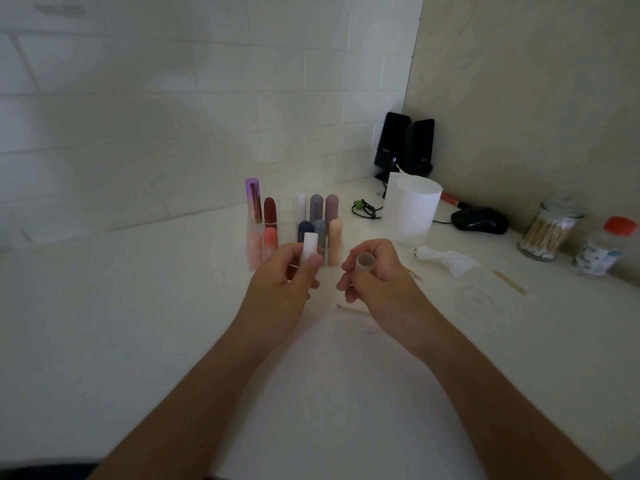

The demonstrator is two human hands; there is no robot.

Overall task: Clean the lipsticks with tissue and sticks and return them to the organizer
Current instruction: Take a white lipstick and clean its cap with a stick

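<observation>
Lipstick [309,249] upright in left hand [284,275], fingers pinched round it; right hand [375,271] curled round cap [365,262], prob. off for cleaning. Organizer [287,233] just behind, mid tabletop.

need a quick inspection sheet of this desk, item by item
surface: white desk top, bare wooden sticks lying on it
job's things: clear organizer holding upright coloured lipsticks; crumpled white tissue; glass jar of cotton swabs
clutter: white cylindrical tissue roll, red-capped small bottle, black computer mouse, black speakers
hands: left hand holds white lipstick tube; right hand holds its translucent cap
cables: black cord with a green clip
surroundings: white tiled wall, beige side wall
</observation>
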